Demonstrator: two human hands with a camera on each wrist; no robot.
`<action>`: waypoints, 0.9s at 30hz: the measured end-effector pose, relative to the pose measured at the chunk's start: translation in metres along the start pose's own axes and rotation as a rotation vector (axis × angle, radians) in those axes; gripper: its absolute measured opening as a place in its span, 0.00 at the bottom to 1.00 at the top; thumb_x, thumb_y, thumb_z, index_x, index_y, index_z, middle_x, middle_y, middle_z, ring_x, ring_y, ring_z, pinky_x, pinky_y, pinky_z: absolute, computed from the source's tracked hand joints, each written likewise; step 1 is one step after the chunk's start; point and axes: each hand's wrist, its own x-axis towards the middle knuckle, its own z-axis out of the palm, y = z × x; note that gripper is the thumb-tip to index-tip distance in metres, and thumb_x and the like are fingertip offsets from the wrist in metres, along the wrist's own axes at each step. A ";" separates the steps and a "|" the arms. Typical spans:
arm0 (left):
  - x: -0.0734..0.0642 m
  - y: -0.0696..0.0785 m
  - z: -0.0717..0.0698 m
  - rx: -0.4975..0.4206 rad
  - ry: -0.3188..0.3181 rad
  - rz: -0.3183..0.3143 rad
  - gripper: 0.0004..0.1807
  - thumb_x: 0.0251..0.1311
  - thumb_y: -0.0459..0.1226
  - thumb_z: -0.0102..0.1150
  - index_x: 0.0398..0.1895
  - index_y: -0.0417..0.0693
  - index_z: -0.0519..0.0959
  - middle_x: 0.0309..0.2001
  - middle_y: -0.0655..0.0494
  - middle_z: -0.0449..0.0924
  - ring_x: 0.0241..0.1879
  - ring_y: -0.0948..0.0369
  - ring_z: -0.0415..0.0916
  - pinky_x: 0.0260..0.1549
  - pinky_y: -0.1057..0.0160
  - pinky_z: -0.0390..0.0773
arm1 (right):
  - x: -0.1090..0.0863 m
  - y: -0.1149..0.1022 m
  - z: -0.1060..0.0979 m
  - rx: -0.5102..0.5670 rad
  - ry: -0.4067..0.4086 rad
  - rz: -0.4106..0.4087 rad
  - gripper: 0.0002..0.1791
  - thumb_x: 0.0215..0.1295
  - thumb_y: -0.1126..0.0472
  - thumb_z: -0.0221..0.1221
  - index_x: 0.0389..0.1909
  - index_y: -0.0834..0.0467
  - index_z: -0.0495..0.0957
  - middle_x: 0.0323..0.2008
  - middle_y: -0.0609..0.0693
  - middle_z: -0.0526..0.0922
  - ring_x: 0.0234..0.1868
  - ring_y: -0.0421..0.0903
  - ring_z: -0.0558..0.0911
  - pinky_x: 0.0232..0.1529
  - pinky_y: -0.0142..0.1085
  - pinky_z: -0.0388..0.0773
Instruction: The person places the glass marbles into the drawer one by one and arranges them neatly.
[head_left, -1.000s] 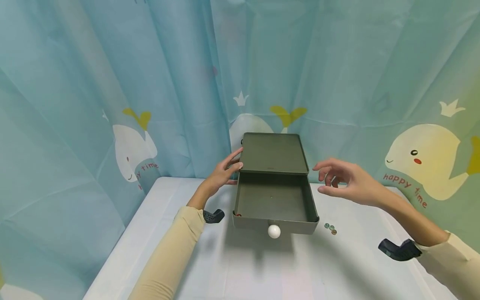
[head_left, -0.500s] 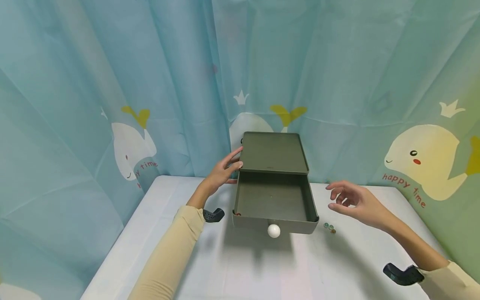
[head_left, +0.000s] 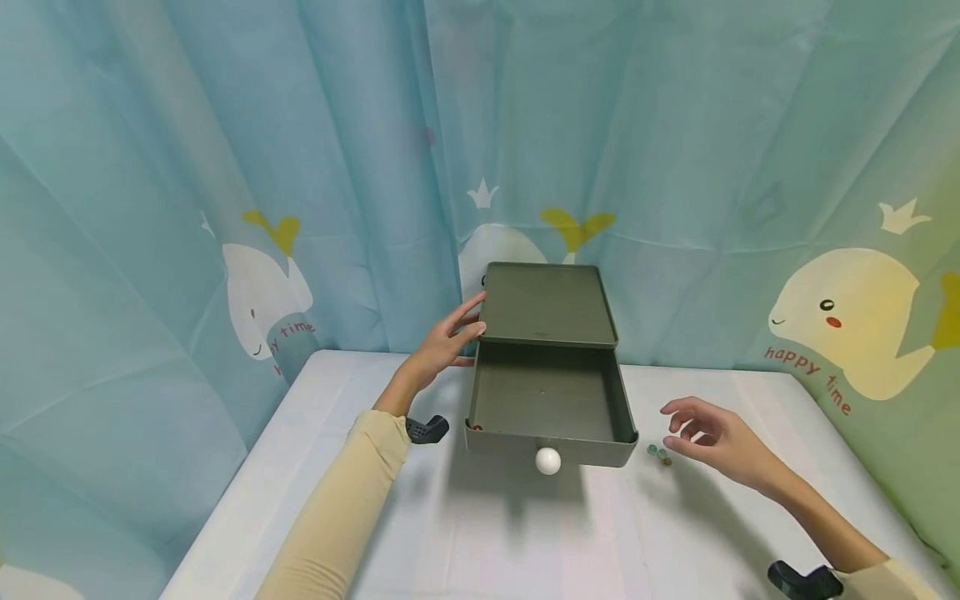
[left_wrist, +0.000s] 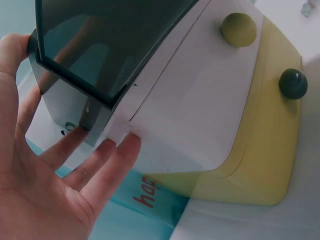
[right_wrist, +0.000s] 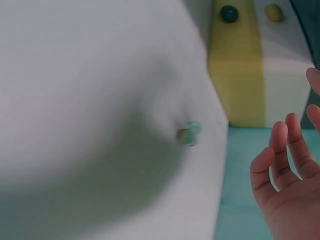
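curtain (head_left: 652,125): pale blue-green cloth behind everything, folds hanging down, printed with whales (head_left: 847,317) and the words "happy time".

table (head_left: 540,550): covered in white, reaching back to the cloth.

cabinet (head_left: 547,304): small stacked unit near the back, dark green on top; the left wrist view shows a white tier (left_wrist: 210,75) and a yellow tier (left_wrist: 265,105) below.

drawer (head_left: 543,396): the top one, pulled out towards the person, its inside in plain sight.

left hand (head_left: 438,346): fingers spread along the cabinet's left side, tips touching it, thumb near the front corner of the top.

right hand (head_left: 712,437): raised over the table, right of the drawer, fingers loosely bent, thumb and forefinger apart.

knob (head_left: 548,461): white and round, on the front of the drawer.

beads (head_left: 662,454): three little glassy ones, two greenish and one brownish, in a huddle on the table, right of the drawer; seen from the head, just left of and a bit below the right thumb tip, but apart from the fingers in the right wrist view.

red speck (head_left: 477,429): in the drawer's near left corner, too small to make out.
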 end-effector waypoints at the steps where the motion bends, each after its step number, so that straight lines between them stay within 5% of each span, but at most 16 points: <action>1: 0.000 0.000 0.000 0.000 0.001 -0.001 0.33 0.78 0.48 0.52 0.82 0.72 0.56 0.79 0.49 0.54 0.75 0.48 0.60 0.59 0.38 0.76 | -0.002 0.004 0.002 0.008 -0.001 0.007 0.19 0.64 0.66 0.70 0.54 0.54 0.79 0.37 0.49 0.81 0.35 0.42 0.83 0.35 0.31 0.79; 9: 0.001 -0.001 0.001 -0.005 0.015 -0.010 0.32 0.77 0.48 0.52 0.80 0.77 0.58 0.79 0.52 0.55 0.73 0.50 0.62 0.58 0.40 0.77 | -0.013 0.031 0.011 0.059 -0.024 -0.006 0.15 0.65 0.71 0.67 0.51 0.66 0.79 0.36 0.52 0.81 0.33 0.43 0.85 0.32 0.32 0.80; 18: 0.001 -0.003 0.000 0.004 0.016 0.000 0.32 0.76 0.49 0.53 0.80 0.78 0.58 0.78 0.52 0.57 0.73 0.50 0.62 0.58 0.39 0.77 | -0.023 0.044 0.019 -0.008 -0.009 0.112 0.11 0.63 0.62 0.72 0.45 0.55 0.83 0.34 0.47 0.81 0.29 0.41 0.82 0.30 0.32 0.77; 27: 0.001 -0.004 0.000 0.001 0.017 0.001 0.32 0.76 0.49 0.53 0.80 0.77 0.58 0.78 0.51 0.57 0.73 0.49 0.62 0.58 0.39 0.77 | -0.023 0.052 0.024 -0.032 0.020 0.064 0.09 0.61 0.67 0.72 0.40 0.56 0.84 0.29 0.47 0.79 0.25 0.39 0.76 0.23 0.31 0.73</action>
